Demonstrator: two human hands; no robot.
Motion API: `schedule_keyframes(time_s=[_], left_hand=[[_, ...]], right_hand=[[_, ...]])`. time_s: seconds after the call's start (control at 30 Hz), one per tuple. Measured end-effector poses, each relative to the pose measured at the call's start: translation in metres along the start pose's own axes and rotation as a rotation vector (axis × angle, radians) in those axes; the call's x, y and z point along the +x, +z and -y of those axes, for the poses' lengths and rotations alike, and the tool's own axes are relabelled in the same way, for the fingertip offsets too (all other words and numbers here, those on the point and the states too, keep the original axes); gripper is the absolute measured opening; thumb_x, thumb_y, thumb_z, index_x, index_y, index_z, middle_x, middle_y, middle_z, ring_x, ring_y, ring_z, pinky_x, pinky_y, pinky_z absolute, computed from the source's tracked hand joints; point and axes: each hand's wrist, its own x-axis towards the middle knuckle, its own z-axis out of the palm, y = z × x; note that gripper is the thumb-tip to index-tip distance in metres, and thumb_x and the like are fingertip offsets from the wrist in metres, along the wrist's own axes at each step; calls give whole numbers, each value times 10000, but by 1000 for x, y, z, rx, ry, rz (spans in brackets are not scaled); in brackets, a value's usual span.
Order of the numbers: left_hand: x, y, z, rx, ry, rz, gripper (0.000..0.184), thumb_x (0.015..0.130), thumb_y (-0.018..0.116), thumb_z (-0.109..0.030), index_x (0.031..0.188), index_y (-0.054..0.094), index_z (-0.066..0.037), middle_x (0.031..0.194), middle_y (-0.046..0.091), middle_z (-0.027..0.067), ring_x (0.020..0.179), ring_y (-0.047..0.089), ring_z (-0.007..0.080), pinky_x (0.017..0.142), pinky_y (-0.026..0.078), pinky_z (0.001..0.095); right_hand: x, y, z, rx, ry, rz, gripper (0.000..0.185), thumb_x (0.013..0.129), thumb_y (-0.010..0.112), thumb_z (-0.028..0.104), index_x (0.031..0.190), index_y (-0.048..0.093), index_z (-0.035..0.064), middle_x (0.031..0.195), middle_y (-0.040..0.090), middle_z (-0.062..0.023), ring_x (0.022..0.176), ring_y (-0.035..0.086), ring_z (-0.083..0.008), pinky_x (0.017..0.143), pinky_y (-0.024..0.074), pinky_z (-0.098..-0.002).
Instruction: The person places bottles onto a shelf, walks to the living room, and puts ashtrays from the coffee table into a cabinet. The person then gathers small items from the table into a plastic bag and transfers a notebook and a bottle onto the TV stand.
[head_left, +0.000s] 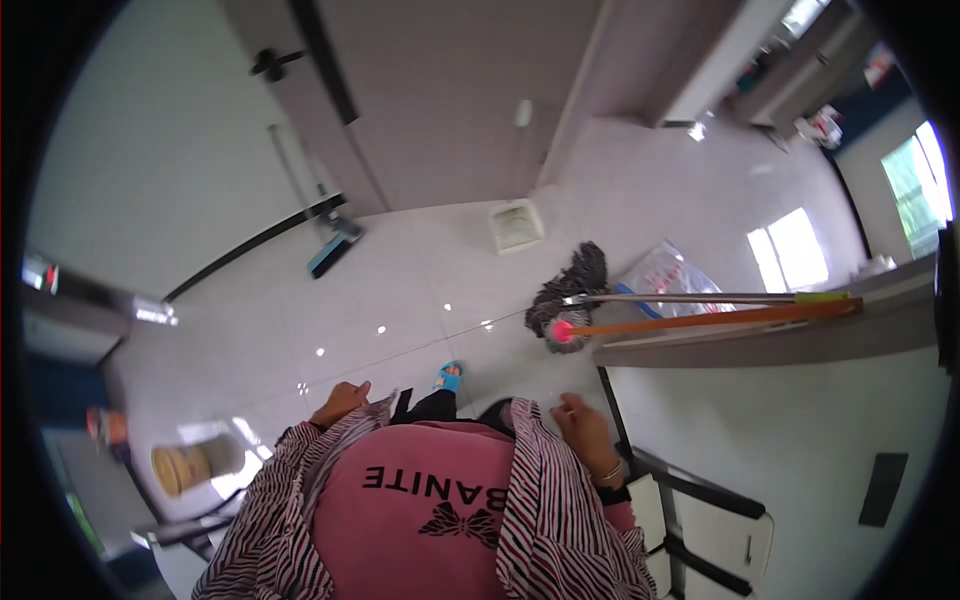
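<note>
My left hand (341,404) is low at my left side, beside the front edge of my striped shirt (345,450). Its fingers are loosely bent with the thumb apart, and I see nothing in them. On the other side my right hand (586,432) hangs with half-curled fingers, a bracelet at the wrist, also holding nothing visible. Ahead of it a dark grey mop head (585,270) lies on the floor. A second mop with a pink centre (563,331) rests against it. Their metal handle (700,297) and orange handle (710,319) lean towards the right wall.
A blue-edged broom (335,255) stands by the left wall. Near the closed door (450,90) is a square whitish tray (517,227). A clear plastic bag (668,275) lies behind the mops. Chairs (715,510) flank me; a yellowish bucket (180,470) is at left.
</note>
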Motion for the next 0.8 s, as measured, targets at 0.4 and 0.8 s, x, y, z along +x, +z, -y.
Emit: schedule_keyframes(time_s=[0.4,0.8], left_hand=[[196,-60,-215,341,598,560,376,797,617,-294,1060,599,-26,839,665,130,790,643,229,724,503,319],[329,-106,-359,385,526,443,309,819,577,-263,1006,627,-22,904,656,128,830,633,253,740,490,328]], right_hand=[[69,-19,-53,17,303,-186,219,846,555,224,844,650,27,778,624,-196,729,605,-363,633,484,-429],[278,-68,-72,70,233,-15,240,868,514,251,828,600,31,745,595,-216,729,577,-397,632,454,-466]])
